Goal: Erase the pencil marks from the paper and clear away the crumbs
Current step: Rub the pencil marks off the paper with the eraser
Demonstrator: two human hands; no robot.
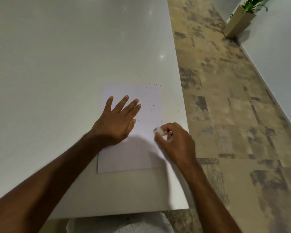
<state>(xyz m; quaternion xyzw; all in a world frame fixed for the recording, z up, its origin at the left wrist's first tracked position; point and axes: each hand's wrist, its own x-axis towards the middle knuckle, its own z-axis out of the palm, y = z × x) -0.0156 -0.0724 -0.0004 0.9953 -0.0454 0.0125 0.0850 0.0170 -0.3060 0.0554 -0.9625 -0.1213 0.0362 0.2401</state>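
My left hand (118,118) lies flat w/ fingers spread on the paper (133,148), near table (57,64) right edge. My right hand (175,140) pinches the eraser (158,131), half hidden, at paper's right side. Crumbs (152,84) at its far edge; pencil marks too faint to see.

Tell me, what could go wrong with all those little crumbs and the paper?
The crumbs lie close to the table edge, so a careless sweep might send them onto the floor. The left hand rests flat on only part of the paper; hard rubbing with the eraser in the right hand could wrinkle the free edge.
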